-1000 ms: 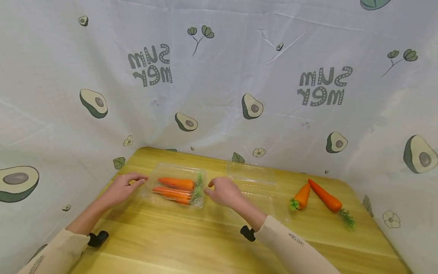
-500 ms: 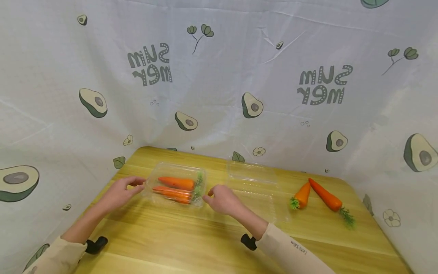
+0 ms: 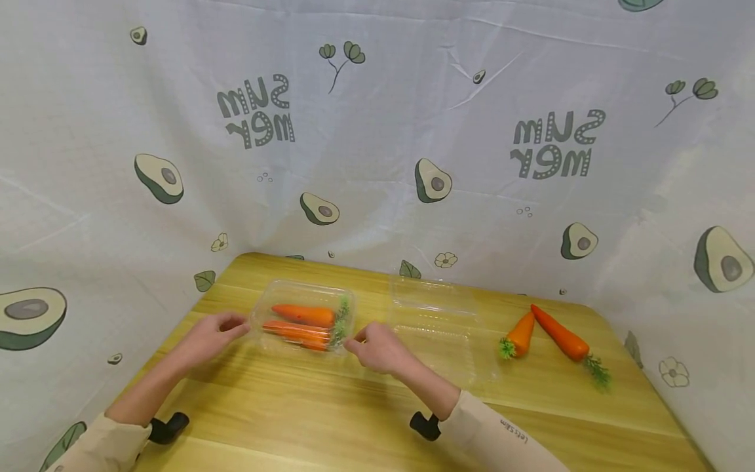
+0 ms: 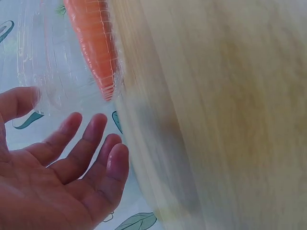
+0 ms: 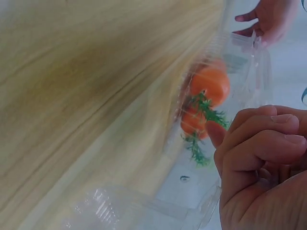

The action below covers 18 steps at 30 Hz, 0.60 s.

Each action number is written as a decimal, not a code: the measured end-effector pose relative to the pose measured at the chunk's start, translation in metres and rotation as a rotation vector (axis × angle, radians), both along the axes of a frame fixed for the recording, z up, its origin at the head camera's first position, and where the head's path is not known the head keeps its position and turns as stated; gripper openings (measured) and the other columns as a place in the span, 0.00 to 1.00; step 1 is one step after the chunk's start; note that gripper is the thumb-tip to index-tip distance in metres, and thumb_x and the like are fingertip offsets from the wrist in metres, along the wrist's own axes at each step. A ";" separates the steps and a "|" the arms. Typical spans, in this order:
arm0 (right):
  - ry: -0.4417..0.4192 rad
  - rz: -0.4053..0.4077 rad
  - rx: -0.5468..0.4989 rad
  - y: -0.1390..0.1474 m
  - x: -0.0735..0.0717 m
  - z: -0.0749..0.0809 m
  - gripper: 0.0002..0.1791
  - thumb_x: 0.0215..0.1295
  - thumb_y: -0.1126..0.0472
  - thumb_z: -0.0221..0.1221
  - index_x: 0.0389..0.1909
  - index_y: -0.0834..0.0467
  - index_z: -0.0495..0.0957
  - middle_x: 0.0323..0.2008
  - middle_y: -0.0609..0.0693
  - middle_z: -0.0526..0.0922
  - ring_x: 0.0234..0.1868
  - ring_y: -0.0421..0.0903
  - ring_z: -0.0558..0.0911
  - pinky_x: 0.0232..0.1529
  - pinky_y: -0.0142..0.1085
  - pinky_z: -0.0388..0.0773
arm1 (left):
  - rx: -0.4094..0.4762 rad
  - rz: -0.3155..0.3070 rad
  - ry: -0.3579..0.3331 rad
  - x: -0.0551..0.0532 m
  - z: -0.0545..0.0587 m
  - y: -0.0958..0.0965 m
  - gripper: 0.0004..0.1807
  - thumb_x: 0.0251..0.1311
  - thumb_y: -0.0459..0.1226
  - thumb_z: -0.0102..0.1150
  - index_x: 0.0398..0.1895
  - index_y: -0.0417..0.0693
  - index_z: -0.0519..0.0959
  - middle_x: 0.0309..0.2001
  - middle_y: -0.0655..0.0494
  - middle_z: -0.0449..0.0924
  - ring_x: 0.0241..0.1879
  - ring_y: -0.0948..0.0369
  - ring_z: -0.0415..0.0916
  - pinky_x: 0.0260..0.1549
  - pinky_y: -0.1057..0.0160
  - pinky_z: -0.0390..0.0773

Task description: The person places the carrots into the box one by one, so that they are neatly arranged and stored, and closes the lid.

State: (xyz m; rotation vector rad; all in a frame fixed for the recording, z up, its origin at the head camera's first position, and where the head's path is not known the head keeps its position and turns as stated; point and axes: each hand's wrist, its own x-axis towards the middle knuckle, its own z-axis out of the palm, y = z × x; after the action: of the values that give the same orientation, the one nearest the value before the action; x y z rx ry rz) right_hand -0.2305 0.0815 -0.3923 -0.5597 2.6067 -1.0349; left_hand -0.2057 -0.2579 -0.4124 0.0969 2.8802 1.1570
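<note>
A clear plastic clamshell box point(image 3: 265, 296) holds several orange carrots point(image 3: 303, 315) with green tops, its lid lying over them. At the box's left end is my left hand point(image 3: 217, 335); in the left wrist view its thumb point(image 4: 21, 101) touches the clear plastic and the other fingers are loosely bent and spread. My right hand point(image 3: 383, 347) pinches the box's near right corner. The right wrist view shows its other fingers point(image 5: 268, 143) curled toward the palm; the exact contact is partly hidden.
A second clear clamshell box point(image 3: 439, 347) stands unfolded to the right, behind my right forearm. Farther right lie a short carrot point(image 3: 522, 334) and a longer carrot point(image 3: 560, 334) on the wooden table point(image 3: 295, 413). A printed curtain point(image 3: 377, 131) hangs behind the table.
My right hand has moved slightly left and nearer, onto the box's near right corner. My left hand has shifted slightly nearer along the left end. The box has barely moved.
</note>
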 end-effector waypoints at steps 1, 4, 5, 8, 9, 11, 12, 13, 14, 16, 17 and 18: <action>-0.019 -0.005 -0.014 -0.001 0.001 0.000 0.21 0.74 0.53 0.57 0.49 0.68 0.85 0.08 0.42 0.63 0.10 0.38 0.59 0.15 0.31 0.59 | 0.003 -0.002 -0.012 0.000 0.001 0.000 0.28 0.74 0.49 0.53 0.60 0.30 0.76 0.55 0.36 0.80 0.55 0.42 0.76 0.51 0.44 0.77; -0.070 -0.017 -0.050 -0.003 0.002 -0.001 0.22 0.75 0.53 0.56 0.52 0.69 0.83 0.07 0.42 0.62 0.09 0.38 0.57 0.13 0.30 0.56 | 0.026 -0.002 -0.043 0.001 0.002 0.000 0.27 0.75 0.49 0.52 0.56 0.31 0.78 0.50 0.40 0.82 0.50 0.46 0.78 0.47 0.48 0.79; -0.081 -0.020 -0.057 -0.003 0.002 -0.001 0.22 0.75 0.53 0.56 0.53 0.69 0.83 0.07 0.42 0.62 0.08 0.38 0.56 0.13 0.30 0.55 | 0.044 0.001 -0.057 0.001 0.002 0.000 0.26 0.75 0.49 0.52 0.52 0.32 0.80 0.47 0.42 0.83 0.45 0.49 0.79 0.43 0.51 0.79; -0.134 -0.027 -0.108 -0.005 0.003 -0.002 0.22 0.75 0.54 0.54 0.53 0.70 0.82 0.07 0.43 0.61 0.09 0.39 0.54 0.12 0.31 0.53 | 0.095 0.002 -0.091 0.001 0.002 0.000 0.23 0.75 0.48 0.52 0.39 0.34 0.81 0.37 0.48 0.80 0.33 0.56 0.73 0.32 0.59 0.74; -0.155 -0.031 -0.128 -0.006 0.004 -0.002 0.22 0.76 0.55 0.54 0.51 0.70 0.82 0.07 0.43 0.62 0.09 0.39 0.54 0.12 0.31 0.53 | 0.119 0.000 -0.108 0.001 0.001 0.000 0.22 0.75 0.47 0.51 0.36 0.34 0.80 0.35 0.50 0.78 0.31 0.57 0.70 0.30 0.60 0.73; -0.192 -0.037 -0.169 -0.006 0.005 -0.003 0.20 0.76 0.56 0.53 0.48 0.71 0.82 0.07 0.44 0.62 0.09 0.39 0.54 0.13 0.31 0.53 | 0.156 0.003 -0.141 0.000 0.001 0.000 0.22 0.75 0.47 0.51 0.32 0.36 0.78 0.32 0.53 0.74 0.29 0.58 0.67 0.29 0.61 0.71; -0.207 -0.039 -0.187 -0.006 0.006 -0.003 0.20 0.76 0.56 0.53 0.46 0.71 0.82 0.08 0.44 0.61 0.10 0.40 0.55 0.13 0.31 0.53 | 0.171 -0.001 -0.154 0.000 0.000 -0.001 0.22 0.75 0.47 0.51 0.32 0.36 0.78 0.32 0.54 0.73 0.30 0.58 0.67 0.30 0.60 0.71; -0.212 -0.040 -0.194 -0.006 0.006 -0.003 0.19 0.76 0.57 0.53 0.44 0.71 0.82 0.08 0.44 0.62 0.10 0.40 0.55 0.13 0.32 0.54 | 0.187 -0.005 -0.167 0.000 -0.001 -0.001 0.22 0.76 0.47 0.50 0.33 0.36 0.78 0.31 0.54 0.73 0.31 0.58 0.67 0.31 0.60 0.72; -0.214 -0.041 -0.199 -0.007 0.007 -0.004 0.19 0.77 0.57 0.52 0.43 0.71 0.81 0.08 0.45 0.63 0.10 0.40 0.56 0.13 0.32 0.55 | 0.208 0.001 -0.182 -0.001 -0.001 -0.001 0.22 0.76 0.47 0.50 0.36 0.36 0.80 0.32 0.55 0.73 0.32 0.58 0.68 0.32 0.59 0.73; -0.208 -0.042 -0.202 -0.007 0.008 -0.004 0.19 0.77 0.57 0.53 0.40 0.71 0.82 0.08 0.45 0.64 0.10 0.41 0.58 0.14 0.32 0.57 | 0.244 0.013 -0.214 -0.001 -0.002 -0.001 0.22 0.76 0.47 0.50 0.40 0.34 0.81 0.32 0.55 0.74 0.33 0.59 0.69 0.33 0.59 0.75; -0.205 -0.044 -0.203 -0.008 0.008 -0.004 0.19 0.77 0.58 0.53 0.39 0.71 0.82 0.08 0.45 0.65 0.10 0.41 0.59 0.15 0.33 0.58 | 0.257 0.013 -0.225 -0.002 -0.003 -0.002 0.23 0.76 0.47 0.50 0.42 0.33 0.81 0.33 0.54 0.75 0.34 0.59 0.70 0.33 0.59 0.75; -0.202 -0.045 -0.204 -0.008 0.009 -0.005 0.19 0.76 0.58 0.53 0.38 0.72 0.81 0.09 0.46 0.65 0.10 0.41 0.60 0.15 0.33 0.59 | 0.271 0.016 -0.237 -0.002 -0.004 -0.002 0.23 0.76 0.47 0.50 0.44 0.32 0.81 0.33 0.54 0.75 0.35 0.59 0.70 0.32 0.60 0.76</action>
State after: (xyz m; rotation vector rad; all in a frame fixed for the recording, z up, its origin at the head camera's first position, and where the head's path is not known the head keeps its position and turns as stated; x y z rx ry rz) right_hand -0.2219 0.0732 -0.3971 -0.4179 2.3646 -1.3094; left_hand -0.2076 -0.2596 -0.4160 -0.0534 2.5137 1.4470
